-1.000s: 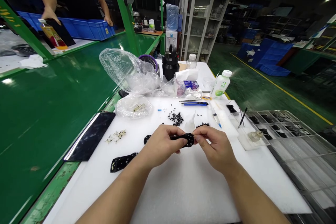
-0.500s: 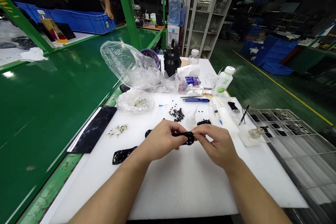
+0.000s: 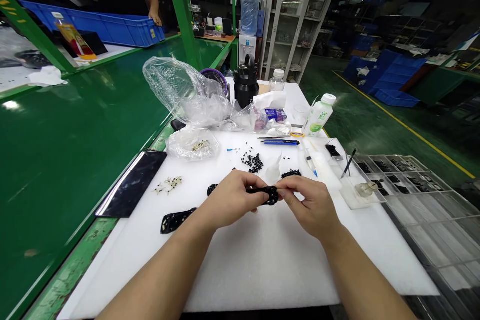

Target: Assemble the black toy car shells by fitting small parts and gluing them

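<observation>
My left hand (image 3: 232, 201) is closed around a long glossy black plastic part (image 3: 271, 195), thumb on top near its right end. Fingertips of my right hand (image 3: 310, 204) pinch together at that same end; whatever is between them is too small to make out. To the left, partly behind my left forearm, lies a similar black part (image 3: 176, 221) with pale spots. Just beyond my hands are a pile of small black pieces (image 3: 253, 162), a second dark pile (image 3: 291, 173) and a small translucent dropper bottle (image 3: 273, 171).
On the white board (image 3: 255, 265) lie a blue utility knife (image 3: 280, 142), a syringe (image 3: 310, 162) and pale bits (image 3: 169, 185). Plastic bags (image 3: 191, 95) and a black flask (image 3: 246, 82) stand behind. A compartment tray (image 3: 423, 210) sits right. Another person's hand (image 3: 154, 16) touches a blue crate (image 3: 123, 30).
My hands stay in nearly the same place, with the black part's end shifted very slightly. The other person's far-left hand has moved right.
</observation>
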Demonstrator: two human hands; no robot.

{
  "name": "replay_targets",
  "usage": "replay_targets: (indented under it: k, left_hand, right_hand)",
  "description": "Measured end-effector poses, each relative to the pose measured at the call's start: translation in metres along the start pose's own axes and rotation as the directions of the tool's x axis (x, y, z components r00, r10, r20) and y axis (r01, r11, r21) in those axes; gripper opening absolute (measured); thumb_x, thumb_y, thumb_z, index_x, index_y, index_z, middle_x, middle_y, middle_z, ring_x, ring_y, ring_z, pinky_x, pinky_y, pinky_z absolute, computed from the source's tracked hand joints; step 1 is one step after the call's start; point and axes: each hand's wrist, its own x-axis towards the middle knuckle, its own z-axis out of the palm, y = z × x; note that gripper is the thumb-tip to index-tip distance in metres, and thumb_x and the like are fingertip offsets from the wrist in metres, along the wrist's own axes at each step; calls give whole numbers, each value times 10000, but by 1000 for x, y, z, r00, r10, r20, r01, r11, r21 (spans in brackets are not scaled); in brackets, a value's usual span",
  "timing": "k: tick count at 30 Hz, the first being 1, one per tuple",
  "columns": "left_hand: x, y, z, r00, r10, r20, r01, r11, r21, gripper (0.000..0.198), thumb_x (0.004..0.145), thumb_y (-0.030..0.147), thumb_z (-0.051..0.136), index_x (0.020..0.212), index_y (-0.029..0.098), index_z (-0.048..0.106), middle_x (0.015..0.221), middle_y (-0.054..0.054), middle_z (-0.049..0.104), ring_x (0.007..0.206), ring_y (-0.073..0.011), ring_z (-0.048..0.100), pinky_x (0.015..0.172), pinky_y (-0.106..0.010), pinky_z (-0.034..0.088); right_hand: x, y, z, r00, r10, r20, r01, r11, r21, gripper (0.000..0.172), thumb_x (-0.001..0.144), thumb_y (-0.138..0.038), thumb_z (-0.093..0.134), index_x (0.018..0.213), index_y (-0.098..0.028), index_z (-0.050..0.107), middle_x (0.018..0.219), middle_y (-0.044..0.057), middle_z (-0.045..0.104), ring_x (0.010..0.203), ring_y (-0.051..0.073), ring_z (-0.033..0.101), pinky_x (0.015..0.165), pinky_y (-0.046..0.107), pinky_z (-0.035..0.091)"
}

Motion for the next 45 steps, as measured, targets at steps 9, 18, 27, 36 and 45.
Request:
replay_targets:
  k: [9, 18, 27, 36, 45]
  left_hand:
    - [1, 3, 1, 999, -24, -31, 22, 998, -50, 170, 787, 315, 657, 803, 165, 737, 731, -21, 638, 670, -117, 537, 564, -195, 477]
    - [1, -1, 1, 1000, -24, -21, 25, 999, 45, 189, 800, 350, 636, 808, 187, 729, 700, -8, 622, 637, -124, 537, 572, -229, 438]
    - [-1, -1, 2, 1000, -16, -27, 20, 991, 133, 174, 796, 304, 591, 790, 184, 716, 626, 2, 594, 591, -124, 494, 537, -243, 362]
    - [4, -1, 2, 995, -73, -66, 72, 997, -13, 219, 765, 372, 655, 802, 167, 724, 716, -14, 610, 643, -130, 549, 594, -239, 451]
    - [4, -2, -1, 982, -119, -145, 109, 991, -79, 245, 739, 385, 681, 785, 146, 701, 649, -5, 575, 601, -124, 540, 584, -245, 435]
  right_hand:
    - [-4, 0, 3, 993, 96, -70, -92, 994, 52, 158, 851, -83, 590, 950, -183, 660, 811, 30, 676, 698, 146, 642, 648, 290, 540]
    - [-2, -4, 5, 997, 64, -39, -63, 998, 9, 116, 833, -73, 581, 865, -176, 624, 774, 19, 627, 691, 138, 587, 625, 281, 500]
    - [-1, -1, 7, 998, 54, 36, -51, 995, -90, 118, 856, -71, 515, 822, -183, 523, 753, 4, 556, 677, 128, 509, 618, 274, 427]
    - [-1, 1, 8, 997, 52, 49, -47, 994, -101, 110, 908, -78, 452, 880, -184, 455, 799, 3, 494, 698, 122, 455, 638, 265, 378]
    - [-1, 0, 9, 997, 30, 71, -19, 988, -150, 106, 925, -87, 426, 889, -186, 440, 821, 24, 492, 727, 144, 458, 651, 284, 383]
